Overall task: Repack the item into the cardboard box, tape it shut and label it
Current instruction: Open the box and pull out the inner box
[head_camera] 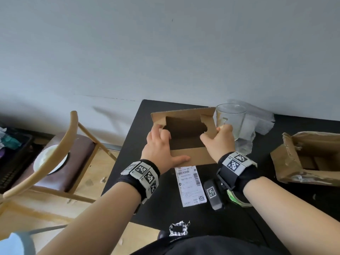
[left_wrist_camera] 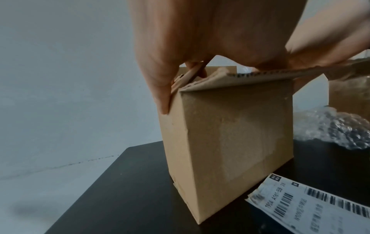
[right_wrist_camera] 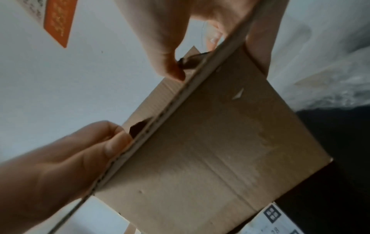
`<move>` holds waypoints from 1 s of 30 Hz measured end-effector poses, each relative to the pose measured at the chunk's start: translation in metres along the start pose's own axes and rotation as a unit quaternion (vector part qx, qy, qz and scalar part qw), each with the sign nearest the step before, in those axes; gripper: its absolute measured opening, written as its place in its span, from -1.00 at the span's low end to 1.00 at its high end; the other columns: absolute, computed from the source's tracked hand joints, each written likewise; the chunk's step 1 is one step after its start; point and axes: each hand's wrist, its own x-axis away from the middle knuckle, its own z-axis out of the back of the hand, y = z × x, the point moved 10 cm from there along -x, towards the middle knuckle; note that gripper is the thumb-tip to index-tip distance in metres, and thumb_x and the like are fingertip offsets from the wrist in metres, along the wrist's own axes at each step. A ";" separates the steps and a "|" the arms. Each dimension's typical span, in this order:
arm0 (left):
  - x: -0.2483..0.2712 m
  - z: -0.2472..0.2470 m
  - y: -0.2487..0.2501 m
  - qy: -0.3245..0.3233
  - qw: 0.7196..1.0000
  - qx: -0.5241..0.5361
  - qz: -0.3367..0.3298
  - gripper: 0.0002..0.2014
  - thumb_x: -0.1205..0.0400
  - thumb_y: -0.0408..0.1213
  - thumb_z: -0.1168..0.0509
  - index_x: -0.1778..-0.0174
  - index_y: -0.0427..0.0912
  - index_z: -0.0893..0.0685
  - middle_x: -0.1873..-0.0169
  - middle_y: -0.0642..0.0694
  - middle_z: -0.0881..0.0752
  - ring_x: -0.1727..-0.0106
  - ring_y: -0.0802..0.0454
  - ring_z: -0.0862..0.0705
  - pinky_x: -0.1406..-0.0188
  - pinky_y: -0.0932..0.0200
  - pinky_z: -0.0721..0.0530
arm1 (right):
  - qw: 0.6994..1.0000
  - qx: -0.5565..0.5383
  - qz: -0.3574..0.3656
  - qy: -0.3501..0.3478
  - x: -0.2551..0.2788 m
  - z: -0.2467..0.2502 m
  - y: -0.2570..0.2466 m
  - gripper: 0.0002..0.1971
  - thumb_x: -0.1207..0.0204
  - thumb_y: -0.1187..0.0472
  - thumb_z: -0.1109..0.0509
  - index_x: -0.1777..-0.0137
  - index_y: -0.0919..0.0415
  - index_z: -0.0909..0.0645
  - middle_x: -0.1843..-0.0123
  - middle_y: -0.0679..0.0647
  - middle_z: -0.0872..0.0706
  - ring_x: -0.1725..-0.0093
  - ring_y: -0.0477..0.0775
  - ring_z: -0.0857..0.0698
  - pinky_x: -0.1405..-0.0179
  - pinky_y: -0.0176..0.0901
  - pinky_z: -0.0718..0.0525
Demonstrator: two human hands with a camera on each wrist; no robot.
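Observation:
A brown cardboard box (head_camera: pixel 185 155) stands open on the black table (head_camera: pixel 165 208), its inside dark. My left hand (head_camera: pixel 159 142) grips the box's left flap, fingers curled over its edge and thumb flat on the near flap. In the left wrist view those fingers (left_wrist_camera: pixel 160 88) hook round the top left corner of the box (left_wrist_camera: pixel 230 134). My right hand (head_camera: pixel 218 138) pinches the right flap, thumb inside and fingers outside. A clear glass (head_camera: pixel 230 120) stands just behind the right hand. A white shipping label (head_camera: pixel 190 184) lies flat in front of the box.
Crumpled bubble wrap (head_camera: pixel 257 124) lies behind the glass near the wall. A second, torn cardboard box (head_camera: pixel 309 159) sits at the table's right. A wooden chair (head_camera: pixel 60 153) with a white plate (head_camera: pixel 48 160) on its seat stands off the table's left edge.

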 end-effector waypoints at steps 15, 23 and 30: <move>0.000 0.008 -0.022 0.051 0.986 0.158 -0.025 -0.20 -0.23 0.14 -0.58 -0.21 -0.13 -0.32 -0.35 -0.05 -0.24 -0.06 0.13 -0.44 -0.01 0.38 -0.43 | 0.998 -0.047 -0.018 0.033 -0.013 0.033 0.005 -0.79 -0.63 0.13 -0.19 0.16 0.26 -0.39 0.32 0.05 -0.45 0.34 0.04 -0.44 0.28 -0.21 -0.34; 0.001 0.009 -0.024 0.058 0.985 0.163 -0.020 -0.22 -0.24 0.12 -0.59 -0.18 -0.13 -0.32 -0.33 -0.05 -0.26 0.00 0.12 -0.46 0.03 0.38 -0.43 | 0.976 0.000 0.207 0.064 0.008 0.072 -0.095 -0.62 -0.64 -0.04 -0.15 0.15 0.30 -0.53 0.22 0.19 -0.75 0.18 0.20 -0.73 0.12 0.12 -0.69; -0.003 0.011 -0.025 0.048 0.985 0.165 -0.030 -0.19 -0.22 0.12 -0.59 -0.21 -0.20 -0.34 -0.30 -0.09 -0.28 0.06 0.09 -0.49 0.09 0.36 -0.45 | 0.953 0.110 0.239 -0.153 0.029 0.013 -0.107 -0.67 -0.63 -0.04 -0.16 0.27 0.13 -0.49 0.33 0.06 -0.73 0.33 0.04 -0.76 0.30 -0.06 -0.67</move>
